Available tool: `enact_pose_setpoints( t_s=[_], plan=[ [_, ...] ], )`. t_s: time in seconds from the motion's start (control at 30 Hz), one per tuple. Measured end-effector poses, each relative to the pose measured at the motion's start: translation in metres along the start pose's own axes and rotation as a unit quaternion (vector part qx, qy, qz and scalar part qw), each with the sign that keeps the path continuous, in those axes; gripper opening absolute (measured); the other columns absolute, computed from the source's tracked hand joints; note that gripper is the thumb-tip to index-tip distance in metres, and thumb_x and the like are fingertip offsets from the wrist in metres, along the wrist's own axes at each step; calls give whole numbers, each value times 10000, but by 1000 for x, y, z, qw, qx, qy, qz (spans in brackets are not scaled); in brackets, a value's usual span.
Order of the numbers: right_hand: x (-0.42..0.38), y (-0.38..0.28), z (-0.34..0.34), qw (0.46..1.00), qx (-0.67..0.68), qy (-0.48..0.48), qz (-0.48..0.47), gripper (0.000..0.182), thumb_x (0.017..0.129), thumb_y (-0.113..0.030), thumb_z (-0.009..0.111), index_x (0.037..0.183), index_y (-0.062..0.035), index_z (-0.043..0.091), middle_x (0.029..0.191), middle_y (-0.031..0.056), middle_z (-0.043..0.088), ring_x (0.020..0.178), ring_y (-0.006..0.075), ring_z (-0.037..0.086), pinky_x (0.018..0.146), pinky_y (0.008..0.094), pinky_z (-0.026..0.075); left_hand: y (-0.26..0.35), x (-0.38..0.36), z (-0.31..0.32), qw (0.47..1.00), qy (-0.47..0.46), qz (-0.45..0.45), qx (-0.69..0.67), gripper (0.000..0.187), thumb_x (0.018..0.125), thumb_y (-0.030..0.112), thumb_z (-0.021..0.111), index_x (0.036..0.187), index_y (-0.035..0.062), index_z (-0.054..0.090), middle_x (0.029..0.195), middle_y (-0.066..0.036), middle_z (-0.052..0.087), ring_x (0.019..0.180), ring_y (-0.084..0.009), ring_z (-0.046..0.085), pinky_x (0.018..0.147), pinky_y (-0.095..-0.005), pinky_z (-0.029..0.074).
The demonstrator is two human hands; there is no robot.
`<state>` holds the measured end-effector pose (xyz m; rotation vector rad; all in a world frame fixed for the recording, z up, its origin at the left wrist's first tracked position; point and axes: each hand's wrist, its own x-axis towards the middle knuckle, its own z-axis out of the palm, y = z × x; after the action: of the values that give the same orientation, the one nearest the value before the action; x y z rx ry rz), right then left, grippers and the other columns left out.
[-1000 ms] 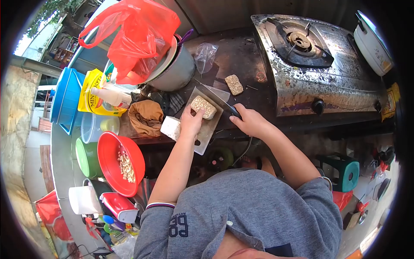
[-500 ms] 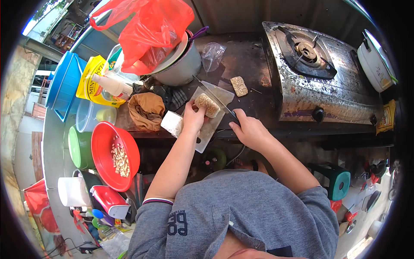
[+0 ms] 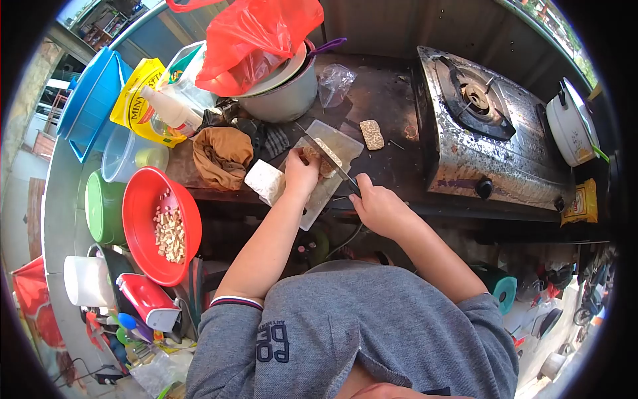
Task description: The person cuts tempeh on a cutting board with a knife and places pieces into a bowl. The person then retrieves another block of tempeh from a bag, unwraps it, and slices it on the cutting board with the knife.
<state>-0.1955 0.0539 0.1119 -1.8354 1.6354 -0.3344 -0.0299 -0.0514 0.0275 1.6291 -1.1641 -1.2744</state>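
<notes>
My left hand [image 3: 302, 174] has its fingers bent around the near-left side of a tempeh block [image 3: 334, 153] on a translucent cutting board [image 3: 318, 203]. In my right hand [image 3: 380, 207] is the handle of a knife [image 3: 310, 138]. Its long blade lies across the top of the tempeh, pointing away to the upper left. How deep the edge sits cannot be made out. Beside my left wrist is a white block [image 3: 264, 179], partly over the board's left edge. A flat tempeh piece [image 3: 372, 135] rests on the dark table, right of the board.
A worn gas stove [image 3: 492, 163] stands on the right, with a white pot [image 3: 568, 126] beyond it. Left are a red basin [image 3: 136, 229] containing small cut pieces [image 3: 171, 239], a brown cloth [image 3: 222, 156] and a yellow pouch [image 3: 136, 100]. Behind the board is a grey pot [image 3: 286, 100] under a red bag [image 3: 256, 40].
The knife has moved from the tempeh's right side to across its top. My right hand has shifted slightly left. The whole view has turned a little.
</notes>
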Motion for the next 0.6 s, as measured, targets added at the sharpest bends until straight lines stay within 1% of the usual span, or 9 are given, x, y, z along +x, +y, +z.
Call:
enact_pose_setpoints(
  t_s=[0.17,0.23,0.27,0.33,0.37,0.43,0.53,0.57,0.6],
  plan=[
    [11,7,10,1000,1,2,-7,286,952,-215,487,1047,30,374,713,298,601,733,493,594,640,557,455,4,-2,1,1000,4,-7,9,368,855,131,664,1144,-16,490,1101,-125,532,872,-218,627,573,-300,584],
    [21,14,19,1000,3,0,-12,288,950,-216,488,1043,31,372,711,300,600,732,493,595,640,556,456,-1,0,1,1000,7,-5,-2,376,840,142,679,1130,-15,500,1115,-144,530,919,-247,613,672,-341,570],
    [27,17,24,1000,4,-2,-12,290,948,-215,491,1039,33,372,711,304,598,732,495,595,643,557,456,-11,7,1,1000,7,-6,-1,376,840,142,679,1130,-15,500,1115,-144,530,919,-247,613,672,-341,570],
    [33,21,29,1000,6,-5,-10,292,945,-214,494,1035,36,371,711,308,597,732,497,595,645,558,457,-25,17,1,994,27,64,79,398,817,164,696,1122,-11,510,1120,-175,541,966,-286,594,809,-374,511],
    [35,22,29,1000,8,-1,-6,288,939,-215,496,1024,34,378,739,305,610,743,490,604,660,556,468,-32,21,1,995,26,63,78,398,817,164,696,1122,-11,510,1120,-175,541,966,-286,594,809,-374,511],
    [35,25,31,1000,10,0,3,283,932,-215,498,1013,32,385,768,303,622,755,482,614,674,554,479,-21,12,2,996,25,47,71,419,798,177,706,1116,-17,515,1099,-197,561,991,-312,578,887,-381,451],
    [39,25,32,1000,20,4,-12,282,927,-218,509,1002,27,390,765,300,623,767,482,613,686,554,476,-26,15,0,995,17,69,75,453,808,198,698,1149,-31,506,1130,-204,563,1026,-307,572,864,-380,468],
    [40,26,33,999,24,19,-27,287,926,-224,513,1003,24,391,766,300,622,774,480,612,688,551,474,-27,16,-1,994,20,71,75,453,808,198,698,1149,-31,506,1130,-204,563,1026,-307,572,864,-380,468],
    [41,26,32,998,28,34,-42,291,926,-230,518,1003,21,392,767,299,621,781,477,611,690,547,472,-22,12,-3,996,4,52,70,505,803,198,696,1198,-35,485,1192,-217,529,1081,-322,550,903,-379,454]
  ],
)
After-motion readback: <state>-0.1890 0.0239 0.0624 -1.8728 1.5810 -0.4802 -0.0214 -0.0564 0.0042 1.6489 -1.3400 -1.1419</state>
